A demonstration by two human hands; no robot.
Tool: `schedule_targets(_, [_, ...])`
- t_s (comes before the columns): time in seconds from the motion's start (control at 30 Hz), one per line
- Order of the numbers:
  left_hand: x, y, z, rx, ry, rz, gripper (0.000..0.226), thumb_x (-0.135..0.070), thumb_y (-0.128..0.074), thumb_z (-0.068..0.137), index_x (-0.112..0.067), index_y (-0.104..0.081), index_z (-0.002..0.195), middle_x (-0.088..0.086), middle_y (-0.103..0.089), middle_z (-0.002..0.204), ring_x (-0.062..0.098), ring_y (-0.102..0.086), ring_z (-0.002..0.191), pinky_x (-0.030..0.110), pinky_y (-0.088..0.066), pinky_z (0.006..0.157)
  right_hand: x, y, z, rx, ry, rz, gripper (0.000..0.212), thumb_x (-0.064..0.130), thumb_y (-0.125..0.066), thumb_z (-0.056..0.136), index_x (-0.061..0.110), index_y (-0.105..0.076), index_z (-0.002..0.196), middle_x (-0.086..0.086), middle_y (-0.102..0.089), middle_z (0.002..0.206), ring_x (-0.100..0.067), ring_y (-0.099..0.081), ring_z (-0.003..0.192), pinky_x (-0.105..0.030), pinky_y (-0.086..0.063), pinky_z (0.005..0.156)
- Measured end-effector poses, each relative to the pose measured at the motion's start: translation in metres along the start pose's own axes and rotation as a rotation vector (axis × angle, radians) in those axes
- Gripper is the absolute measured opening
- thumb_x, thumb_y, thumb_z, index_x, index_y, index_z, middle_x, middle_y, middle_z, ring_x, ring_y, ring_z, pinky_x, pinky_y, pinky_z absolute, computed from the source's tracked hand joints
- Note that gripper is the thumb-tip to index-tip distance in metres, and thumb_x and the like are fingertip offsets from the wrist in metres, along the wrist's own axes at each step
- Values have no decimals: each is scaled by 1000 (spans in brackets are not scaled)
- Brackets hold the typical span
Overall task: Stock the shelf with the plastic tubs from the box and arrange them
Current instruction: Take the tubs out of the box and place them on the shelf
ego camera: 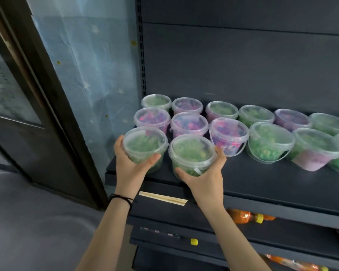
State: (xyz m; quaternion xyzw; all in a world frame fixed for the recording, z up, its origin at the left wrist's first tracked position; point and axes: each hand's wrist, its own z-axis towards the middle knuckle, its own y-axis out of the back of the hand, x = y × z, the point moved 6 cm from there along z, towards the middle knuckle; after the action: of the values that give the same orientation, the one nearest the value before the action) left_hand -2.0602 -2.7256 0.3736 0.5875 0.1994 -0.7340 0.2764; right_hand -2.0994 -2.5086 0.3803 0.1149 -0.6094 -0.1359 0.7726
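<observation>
A person's left hand (129, 163) and right hand (205, 175) each grip a clear plastic tub at the front left corner of a dark shelf (262, 178). The left hand's fingers wrap round the far side of the left green tub (145, 143) and its thumb presses the near wall. The right hand cups the right green tub (192, 151) from below and beside, thumb on the near wall and fingers curled round its right side. The two tubs stand upright and just beside each other, lids on; whether their bases rest on the shelf cannot be told. Behind them more lidded tubs sit in rows running to the right, among them a pink-and-purple tub (189, 124) directly behind the pair and a tilted green tub (270, 141) leaning with its wire-thin handle hanging at the front. A black wristband (121, 198) circles the left wrist. A pale strip (162, 198) lies along the shelf's front edge between the forearms. On the level below, an orange bottle (243, 217) with a yellow cap lies on its side, and a label strip (159, 231) on a lower edge bears marks too blurred to read. To the left hangs a pale blue star-printed sheet (86, 65) beside a dark door frame (37, 94).
</observation>
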Motion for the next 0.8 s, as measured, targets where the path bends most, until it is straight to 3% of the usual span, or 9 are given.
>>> schedule_targets(0.13, [3, 0, 4, 62, 16, 23, 126, -53, -89, 53, -24, -14, 150, -1, -39, 145, 8, -45, 128, 25, -39, 106, 1, -4, -4, -17, -23, -41, 113, 43, -88, 60, 40, -11, 142, 16, -41, 133, -3, -45, 115, -27, -43, 85])
schedule_targets(0.23, [1, 5, 4, 56, 2, 71, 134, -63, -83, 50, -24, -7, 153, -1, -28, 154, 9, -33, 138, 33, -31, 114, 0, -1, -4, 22, -5, 32, 114, 37, -89, 62, 32, -14, 147, 11, -36, 145, -6, -39, 133, -30, -40, 104])
schedule_targets(0.33, [-4, 16, -14, -97, -44, 96, 116, -71, -69, 60, -16, -22, 151, 0, -33, 151, 12, -33, 139, 42, -29, 116, 0, 17, -15, 42, 12, 101, 105, 41, -83, 68, 27, -19, 150, 12, -33, 151, -4, -31, 139, -32, -30, 116])
schedule_targets(0.43, [-20, 18, -53, -244, -125, 71, 75, -56, -58, 75, -11, -46, 134, -4, -46, 130, 12, -45, 120, 36, -41, 100, -5, 55, -32, -45, 23, 127, 84, 39, -75, 77, 24, -32, 148, 12, -41, 145, -4, -39, 134, -32, -35, 113])
schedule_targets(0.53, [-34, -4, -94, -245, -195, 68, 51, -40, -59, 83, -8, -54, 122, -5, -51, 116, 12, -49, 106, 27, -42, 85, -22, 110, -51, -154, 17, 117, 69, 29, -73, 84, 24, -39, 144, 15, -46, 137, -6, -46, 128, -32, -42, 107])
schedule_targets(0.63, [-44, -52, -143, -158, -218, 61, 53, -45, -58, 82, -10, -54, 121, -3, -53, 113, 14, -52, 100, 24, -43, 80, -47, 176, -75, -200, 1, 77, 70, 29, -73, 84, 25, -38, 144, 16, -45, 137, -6, -47, 127, -30, -42, 105])
schedule_targets(0.8, [-52, -162, -255, 35, -190, 63, 55, -50, -58, 82, -13, -55, 123, -3, -54, 118, 13, -53, 105, 39, -46, 94, -93, 301, -130, -272, -32, -25, 73, 28, -76, 81, 23, -39, 144, 10, -47, 140, -7, -49, 124, -28, -44, 103])
